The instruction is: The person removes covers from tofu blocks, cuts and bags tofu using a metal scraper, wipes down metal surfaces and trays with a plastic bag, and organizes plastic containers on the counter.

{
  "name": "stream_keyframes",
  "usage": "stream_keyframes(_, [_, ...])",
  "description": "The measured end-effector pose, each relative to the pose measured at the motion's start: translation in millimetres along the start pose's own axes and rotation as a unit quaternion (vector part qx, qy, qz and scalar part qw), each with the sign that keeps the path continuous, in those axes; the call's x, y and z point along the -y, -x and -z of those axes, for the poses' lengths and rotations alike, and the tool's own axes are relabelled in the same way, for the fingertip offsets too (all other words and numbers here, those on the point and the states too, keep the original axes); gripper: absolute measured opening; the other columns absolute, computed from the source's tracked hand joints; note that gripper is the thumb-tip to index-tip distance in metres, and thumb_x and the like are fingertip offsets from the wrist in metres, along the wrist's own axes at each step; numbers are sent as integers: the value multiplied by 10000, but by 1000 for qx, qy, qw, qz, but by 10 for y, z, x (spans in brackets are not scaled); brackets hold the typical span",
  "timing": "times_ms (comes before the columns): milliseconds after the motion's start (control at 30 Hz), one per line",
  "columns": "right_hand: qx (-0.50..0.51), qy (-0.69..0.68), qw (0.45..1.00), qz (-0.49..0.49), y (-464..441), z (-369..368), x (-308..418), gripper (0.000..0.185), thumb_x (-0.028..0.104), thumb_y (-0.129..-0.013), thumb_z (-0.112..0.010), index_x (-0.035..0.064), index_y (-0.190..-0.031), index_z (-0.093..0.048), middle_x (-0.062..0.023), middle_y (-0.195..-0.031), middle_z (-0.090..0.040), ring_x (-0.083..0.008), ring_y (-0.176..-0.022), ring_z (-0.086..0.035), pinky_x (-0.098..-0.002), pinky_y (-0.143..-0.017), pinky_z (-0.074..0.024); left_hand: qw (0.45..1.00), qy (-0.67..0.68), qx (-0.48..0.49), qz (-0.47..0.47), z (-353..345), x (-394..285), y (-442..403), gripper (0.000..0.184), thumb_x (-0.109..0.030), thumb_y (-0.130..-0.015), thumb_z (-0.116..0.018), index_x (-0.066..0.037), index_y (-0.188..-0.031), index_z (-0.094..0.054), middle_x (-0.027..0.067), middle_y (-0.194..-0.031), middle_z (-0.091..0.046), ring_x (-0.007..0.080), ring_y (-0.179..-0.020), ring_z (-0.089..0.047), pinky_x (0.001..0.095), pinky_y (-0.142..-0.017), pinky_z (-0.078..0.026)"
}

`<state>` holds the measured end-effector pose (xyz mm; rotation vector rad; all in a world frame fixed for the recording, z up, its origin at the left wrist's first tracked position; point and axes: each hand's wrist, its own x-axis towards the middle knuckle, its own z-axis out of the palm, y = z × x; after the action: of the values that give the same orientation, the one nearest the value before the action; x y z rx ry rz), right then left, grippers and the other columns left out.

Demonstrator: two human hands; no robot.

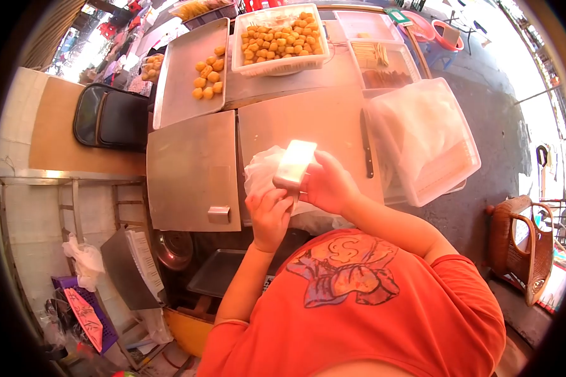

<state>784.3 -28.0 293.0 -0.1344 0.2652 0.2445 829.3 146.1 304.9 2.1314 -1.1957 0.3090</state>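
Both hands meet above the front of the work table, around a small block-like object (295, 162) with a bright white top and a darker lower edge. My left hand (270, 213) is closed at its lower end, fingers bent round it. On its right side is my right hand (328, 182), fingers curled against it. What the object is cannot be made out. Crumpled clear plastic (262, 169) lies on the board just behind and left of it. A knife (366, 144) with a black handle rests on the board to the right.
Behind are a white basket (280, 67) of golden-brown cubes and a metal tray (176, 81) with several round pieces. A plastic-covered bin (421, 138) stands right, a metal lid (192, 173) left. Farther off are a black folding chair (122, 119) and a wicker chair (516, 245).
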Motion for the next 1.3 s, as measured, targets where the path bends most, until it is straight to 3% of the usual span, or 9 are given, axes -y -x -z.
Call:
stream_keyframes(167, [-115,172,975,75,-196,233,-108,339,196,-889,-468,36,-1189,-469,-87,-1081,-564,-200,-1033,-531,-378,-878,-434,993,96,46,53,71,65,47,233,-62,-648,-637,-63,-879,-615,55,-987,-558,218,-960,-492,358,-865,-354])
stream_keyframes(333, [-95,384,918,32,-184,77,-50,337,208,-876,-499,-1,-1141,-513,-79,-1057,-573,-154,-972,-532,-301,-841,-425,752,505,-33,421,-32,244,153,332,-221,-892,-472,-20,-1156,-497,33,-1081,-541,130,-1019,-471,315,-829,-391])
stream_keyframes(500, [-146,620,749,182,-214,-116,-56,323,279,-890,-486,-1,-1037,-553,-170,-886,-597,-249,-879,-573,-326,-791,-437,643,612,14,460,-317,377,215,197,-182,-902,-495,-66,-1050,-553,27,-1010,-585,111,-898,-551,283,-739,-449])
stream_keyframes(667, [-270,842,361,296,-225,617,178,319,282,-818,-569,9,-984,-578,-184,-941,-594,-305,-969,-543,-375,-821,-423,526,676,-105,506,-336,365,120,224,-96,-877,-465,-57,-1094,-500,66,-1082,-562,173,-965,-562,346,-781,-481])
stream_keyframes(800, [-308,732,606,34,-237,938,309,228,254,-773,-609,43,-859,-609,-164,-1029,-562,-303,-1062,-490,-376,-842,-412,541,666,-146,493,-414,454,58,301,-24,-835,-438,-36,-1135,-442,92,-1116,-535,215,-1016,-553,380,-845,-478])
stream_keyframes(867, [-273,643,698,156,-263,981,216,175,218,-761,-619,52,-816,-606,-158,-1117,-519,-320,-1076,-478,-371,-845,-412,554,646,-162,499,-477,511,54,321,-18,-829,-450,-38,-1148,-422,89,-1100,-537,212,-999,-556,371,-817,-488])
stream_keyframes(1000, [-73,686,647,325,-216,294,5,236,207,-788,-619,34,-947,-595,-193,-1292,-400,-276,-1130,-452,-362,-789,-460,578,601,-136,535,-604,536,61,339,-44,-830,-480,-42,-1159,-398,79,-1033,-549,191,-954,-564,331,-783,-479])
stream_keyframes(1100, [-61,820,407,399,-330,330,-118,207,186,-810,-586,62,-976,-572,-208,-1235,-426,-304,-1128,-446,-384,-804,-457,546,659,-124,502,-543,237,-160,244,-111,-892,-452,-65,-1132,-458,56,-1036,-568,149,-905,-569,285,-739,-464])
stream_keyframes(1300, [-98,807,531,240,-331,317,-148,219,195,-798,-563,102,-979,-480,-198,-1069,-526,-390,-929,-526,-435,-689,-447,531,666,-120,510,-678,258,55,144,-166,-933,-418,-81,-1029,-482,36,-985,-574,165,-874,-561,303,-746,-450])
